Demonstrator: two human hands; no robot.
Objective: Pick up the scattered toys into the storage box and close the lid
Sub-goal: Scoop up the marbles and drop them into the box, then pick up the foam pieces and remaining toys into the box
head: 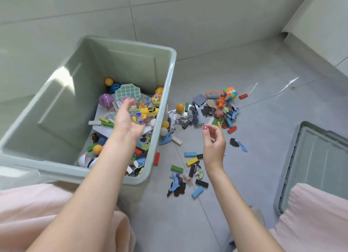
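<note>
The left hand (126,119) is over the open box (170,78), palm up, its grip spread apart and loosely cupped, with a cluster of glass marbles (136,114) lying on the fingers. Just beyond that grip, inside the box, sit a yellow plane (149,111), a teal pop-it (127,91), a purple ball (106,100) and orange balls among blocks and puzzle pieces.

The right hand (214,144) hovers above the floor (263,119) outside the box, thumb and forefinger curled toward each other with a narrow gap; whether they pinch anything cannot be told. Beyond this grip lies the main scatter: puzzle pieces (201,116), a cube (229,93), an orange ball (180,107). Near the wrist lie coloured blocks (192,161). To its right the lid (316,157) rests on the floor, off the box.
</note>
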